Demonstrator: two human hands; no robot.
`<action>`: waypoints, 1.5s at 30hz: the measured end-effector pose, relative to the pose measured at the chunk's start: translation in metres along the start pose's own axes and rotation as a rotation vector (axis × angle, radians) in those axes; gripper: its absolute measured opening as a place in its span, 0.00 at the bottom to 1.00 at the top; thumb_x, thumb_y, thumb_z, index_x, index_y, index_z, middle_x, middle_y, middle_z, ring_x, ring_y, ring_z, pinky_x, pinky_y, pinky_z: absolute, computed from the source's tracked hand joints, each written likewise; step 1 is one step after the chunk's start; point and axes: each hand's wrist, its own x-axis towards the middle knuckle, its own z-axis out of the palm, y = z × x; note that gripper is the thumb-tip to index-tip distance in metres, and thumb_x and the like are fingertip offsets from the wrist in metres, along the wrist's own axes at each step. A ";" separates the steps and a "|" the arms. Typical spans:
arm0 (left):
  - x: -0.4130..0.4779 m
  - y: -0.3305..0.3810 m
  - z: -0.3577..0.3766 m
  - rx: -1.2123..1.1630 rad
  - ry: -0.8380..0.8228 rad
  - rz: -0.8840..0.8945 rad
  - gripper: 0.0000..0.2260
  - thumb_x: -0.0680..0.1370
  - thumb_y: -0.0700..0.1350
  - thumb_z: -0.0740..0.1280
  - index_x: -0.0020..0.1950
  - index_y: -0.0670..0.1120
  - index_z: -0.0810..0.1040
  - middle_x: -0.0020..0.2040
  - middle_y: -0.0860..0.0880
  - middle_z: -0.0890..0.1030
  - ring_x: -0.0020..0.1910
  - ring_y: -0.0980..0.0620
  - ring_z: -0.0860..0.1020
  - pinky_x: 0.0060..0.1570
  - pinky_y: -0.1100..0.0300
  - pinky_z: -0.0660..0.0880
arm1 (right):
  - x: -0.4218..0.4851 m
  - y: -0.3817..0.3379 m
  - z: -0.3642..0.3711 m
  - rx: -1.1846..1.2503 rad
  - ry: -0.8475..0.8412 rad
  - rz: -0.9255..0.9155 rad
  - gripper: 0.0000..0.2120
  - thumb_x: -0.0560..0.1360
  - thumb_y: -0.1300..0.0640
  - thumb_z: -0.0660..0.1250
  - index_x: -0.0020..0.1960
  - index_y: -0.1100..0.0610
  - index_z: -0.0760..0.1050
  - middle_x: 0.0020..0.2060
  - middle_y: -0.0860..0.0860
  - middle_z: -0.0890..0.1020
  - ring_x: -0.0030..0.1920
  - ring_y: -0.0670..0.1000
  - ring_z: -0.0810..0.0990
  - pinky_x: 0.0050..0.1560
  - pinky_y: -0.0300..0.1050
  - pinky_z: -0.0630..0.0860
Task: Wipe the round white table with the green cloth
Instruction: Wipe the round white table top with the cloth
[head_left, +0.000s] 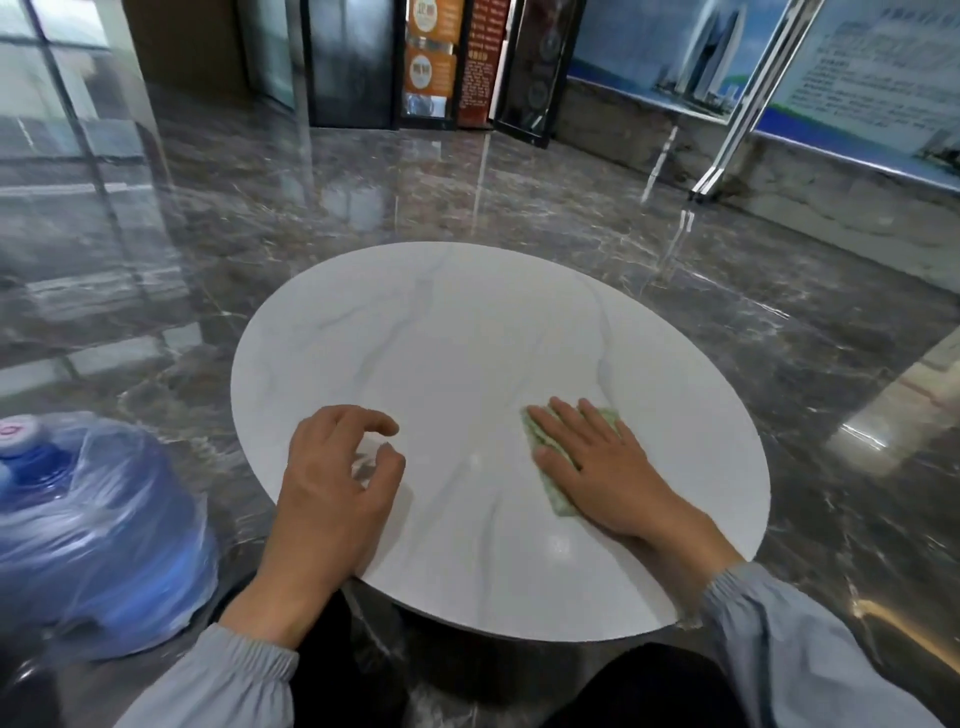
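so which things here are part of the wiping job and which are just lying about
Part of the job: round white table; green cloth, pressed flat under the right hand; left hand, over the near edge, holding nothing.

Just lying about: blue water jug in plastic wrap on the floor, left; display boards by the far wall.
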 end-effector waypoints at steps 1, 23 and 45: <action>0.006 -0.005 -0.004 0.048 0.015 0.017 0.07 0.77 0.48 0.65 0.53 0.54 0.80 0.53 0.60 0.76 0.57 0.56 0.74 0.56 0.65 0.74 | 0.011 0.016 -0.003 -0.013 0.003 0.061 0.27 0.83 0.33 0.43 0.81 0.30 0.43 0.83 0.38 0.47 0.83 0.47 0.41 0.81 0.58 0.43; 0.047 -0.040 -0.017 0.207 -0.029 -0.227 0.18 0.83 0.55 0.57 0.63 0.46 0.78 0.59 0.47 0.80 0.64 0.41 0.74 0.66 0.40 0.70 | 0.018 -0.100 0.011 -0.085 -0.063 -0.687 0.27 0.85 0.34 0.49 0.82 0.30 0.46 0.84 0.39 0.48 0.83 0.46 0.39 0.79 0.47 0.34; 0.047 -0.049 -0.013 0.201 0.027 -0.168 0.20 0.85 0.60 0.48 0.57 0.50 0.76 0.51 0.55 0.73 0.52 0.55 0.65 0.56 0.57 0.60 | 0.016 -0.100 0.008 -0.122 -0.045 -0.698 0.27 0.86 0.36 0.51 0.82 0.33 0.47 0.84 0.40 0.49 0.83 0.46 0.41 0.80 0.47 0.36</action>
